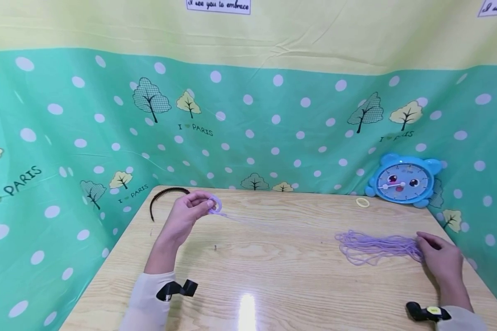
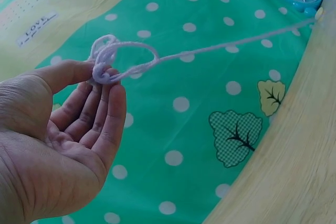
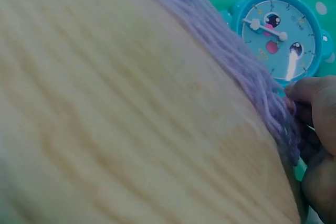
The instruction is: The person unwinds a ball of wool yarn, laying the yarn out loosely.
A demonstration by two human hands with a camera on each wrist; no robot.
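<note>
My left hand (image 1: 187,212) is raised over the table's left side and pinches a small looped bit of lilac yarn (image 2: 107,64) between thumb and fingertips. From that loop a single strand (image 2: 226,44) runs taut toward the right. Over on the right, a loose bundle of lilac yarn (image 1: 377,248) lies stretched out on the tabletop in several long loops. The right hand (image 1: 442,257) pinches the bundle's right end; in the right wrist view its thumb and fingers meet the yarn (image 3: 241,66) near the table edge, with some fingers in shadow.
A blue animal-shaped clock (image 1: 405,180) stands at the back right, with a pale yellow ring (image 1: 362,202) beside it. Behind the left hand lies a dark headband (image 1: 165,191). Patterned green cloth (image 1: 273,138) hangs around the wooden table (image 1: 273,285).
</note>
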